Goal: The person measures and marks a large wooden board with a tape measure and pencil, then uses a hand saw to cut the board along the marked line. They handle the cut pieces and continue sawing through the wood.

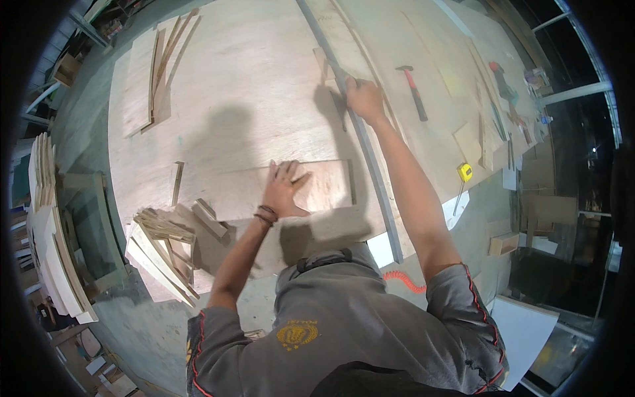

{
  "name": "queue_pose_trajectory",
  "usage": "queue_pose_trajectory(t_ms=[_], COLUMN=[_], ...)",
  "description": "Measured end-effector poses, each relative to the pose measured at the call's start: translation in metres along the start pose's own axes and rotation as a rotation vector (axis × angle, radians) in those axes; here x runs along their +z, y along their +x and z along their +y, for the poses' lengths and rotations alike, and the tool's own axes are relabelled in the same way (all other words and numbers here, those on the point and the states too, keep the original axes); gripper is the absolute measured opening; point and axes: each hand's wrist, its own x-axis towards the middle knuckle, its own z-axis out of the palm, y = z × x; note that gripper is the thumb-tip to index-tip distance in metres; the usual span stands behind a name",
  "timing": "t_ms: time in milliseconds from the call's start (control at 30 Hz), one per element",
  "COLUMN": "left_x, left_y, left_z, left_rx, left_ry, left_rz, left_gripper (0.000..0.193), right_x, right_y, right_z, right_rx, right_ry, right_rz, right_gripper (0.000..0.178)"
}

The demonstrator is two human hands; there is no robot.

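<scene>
My left hand (284,192) lies with spread fingers on a rectangular plywood board (331,182), pressing on its upper face near the middle. The board rests on a large plywood sheet (198,79) covering the worktable. To the right runs a long, straight grey bar (374,159), from the far edge to the near edge of the sheet. My right hand (365,100) is closed on this bar along its far half, arm stretched out; its inner fingers are hidden. A small wooden piece (321,63) lies just left of the bar, near that hand.
A red-handled hammer (415,92) and a yellow tape measure (465,173) lie to the right. Thin wood strips (159,73) rest at the far left. Stacked offcuts (162,245) sit at the near left corner. A red coiled hose (405,280) hangs by the near edge.
</scene>
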Motion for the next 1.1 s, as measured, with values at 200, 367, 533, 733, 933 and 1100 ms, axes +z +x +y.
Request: queue_pose_trajectory(t_ms=[200, 367, 533, 733, 933, 1100], left_x=[0.007, 0.010, 0.012, 0.007, 0.019, 0.017], left_y=[0.006, 0.019, 0.004, -0.018, -0.004, -0.002], left_z=[0.056, 0.071, 0.065, 0.044, 0.056, 0.056], left_rx=[-0.033, -0.078, -0.144, -0.192, -0.186, -0.174], left_ry=[-0.058, -0.038, -0.189, 0.012, 0.012, 0.045], left_rz=[0.110, 0.102, 0.157, 0.074, 0.123, 0.107], left_gripper=[0.105, 0.105, 0.098, 0.117, 0.119, 0.121], right_x=[0.041, 0.067, 0.051, -0.047, -0.110, -0.109], right_y=[-0.014, -0.090, -0.169, -0.268, -0.347, -0.363], right_z=[-0.039, -0.092, -0.113, -0.035, 0.055, 0.101], right_rx=[-0.120, -0.160, -0.222, -0.107, 0.243, 0.332], right_ry=[0.064, 0.135, 0.233, 0.345, 0.274, 0.256], right_rz=[-0.021, -0.276, -0.381, -0.373, -0.121, -0.027], right_gripper=[0.054, 0.055, 0.054, 0.052, 0.052, 0.052])
